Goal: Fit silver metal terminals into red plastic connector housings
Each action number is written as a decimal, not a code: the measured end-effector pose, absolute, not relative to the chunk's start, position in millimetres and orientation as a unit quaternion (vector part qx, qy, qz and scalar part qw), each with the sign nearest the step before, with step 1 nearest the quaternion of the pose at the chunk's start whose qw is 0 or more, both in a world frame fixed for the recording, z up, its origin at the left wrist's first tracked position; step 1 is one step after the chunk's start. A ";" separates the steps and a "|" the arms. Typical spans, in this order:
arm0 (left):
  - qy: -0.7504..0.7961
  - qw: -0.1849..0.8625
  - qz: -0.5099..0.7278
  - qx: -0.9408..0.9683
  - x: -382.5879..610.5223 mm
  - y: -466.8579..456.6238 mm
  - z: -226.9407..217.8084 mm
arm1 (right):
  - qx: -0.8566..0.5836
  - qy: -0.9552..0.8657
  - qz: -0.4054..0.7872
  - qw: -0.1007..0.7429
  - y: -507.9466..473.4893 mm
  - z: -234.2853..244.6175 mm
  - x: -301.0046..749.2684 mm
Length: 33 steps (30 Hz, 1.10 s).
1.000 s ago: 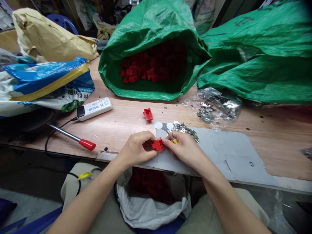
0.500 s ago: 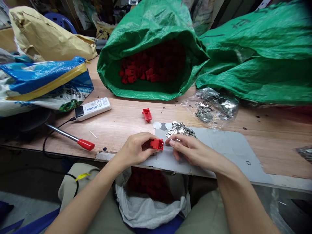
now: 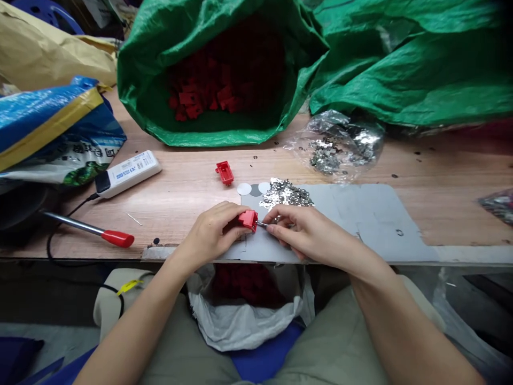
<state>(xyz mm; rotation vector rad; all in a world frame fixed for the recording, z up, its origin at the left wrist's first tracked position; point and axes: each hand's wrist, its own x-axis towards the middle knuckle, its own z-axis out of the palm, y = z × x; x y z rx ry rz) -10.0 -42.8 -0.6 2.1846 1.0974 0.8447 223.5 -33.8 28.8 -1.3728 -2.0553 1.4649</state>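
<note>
Between the thumb and fingers of my left hand (image 3: 214, 230) is a small red plastic housing (image 3: 249, 219), held just above the grey mat (image 3: 340, 214). My right hand (image 3: 300, 227) pinches a thin metal piece (image 3: 262, 223) whose tip reaches the open right side of the housing. Whether the tip is inside or only touching, I cannot tell. Behind my right fingers lies a pile of small silvery metal parts (image 3: 286, 192). Another red housing (image 3: 225, 172) rests on the wooden table farther back, its hollow side up.
A green sack (image 3: 200, 140) with red parts inside lies open at the back. Right of it is a clear bag (image 3: 344, 149) of metal parts. At left are a white device (image 3: 130, 172) and a red-handled lever (image 3: 117, 238). An open white sack (image 3: 244, 326) hangs below the table edge.
My right hand has brought the thin metal piece up to the red housing, which is turned a little. The whole view has shifted, so the table items appear farther left and higher.
</note>
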 end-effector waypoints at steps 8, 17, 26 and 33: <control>0.404 0.257 0.310 0.822 -10.4 -42.3 -1.4 | -0.479 -0.727 0.471 0.141 -27.5 33.2 218.0; 0.396 0.252 0.304 0.829 -9.5 -42.0 1.2 | -0.482 -0.753 0.423 0.145 -27.8 31.1 208.8; 0.419 0.263 0.305 0.814 -12.5 -45.0 -0.5 | -0.451 -0.672 0.574 0.123 -26.4 29.3 219.4; 0.419 0.264 0.308 0.812 -12.3 -45.7 0.5 | -0.461 -0.675 0.558 0.142 -30.1 26.2 219.2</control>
